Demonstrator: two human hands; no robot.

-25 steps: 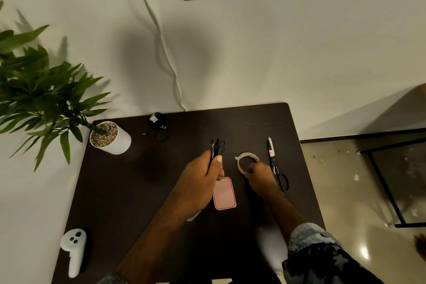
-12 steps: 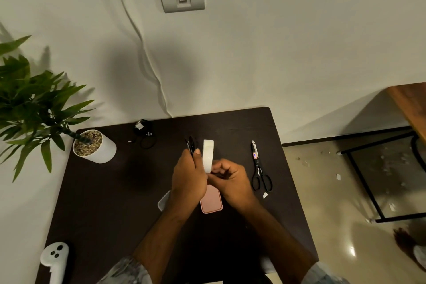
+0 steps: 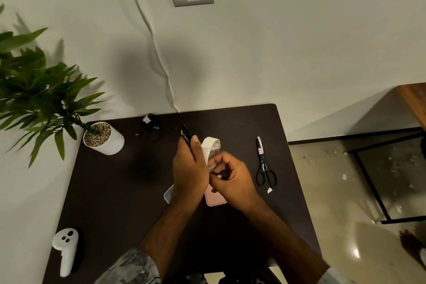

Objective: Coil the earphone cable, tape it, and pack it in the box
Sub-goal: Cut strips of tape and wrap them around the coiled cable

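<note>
The left hand (image 3: 189,168) gripped the coiled earphone cable (image 3: 186,134), loops poking out at twelve o'clock, seemingly kept bunched for taping; the right hand (image 3: 230,180) curled round the tape roll (image 3: 211,146), fingers apparently picking for its free end; below both hands, at six o'clock, lay the pink box (image 3: 215,199) on the dark table (image 3: 115,191), with scissors (image 3: 265,166) at three o'clock, probably ready for cutting.

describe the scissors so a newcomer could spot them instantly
Start at the dark table, right-hand side, just beyond the right hand. The scissors lie flat there, blades toward the wall. Black loop handles and a silver blade with a small red-blue label single them out.
</note>
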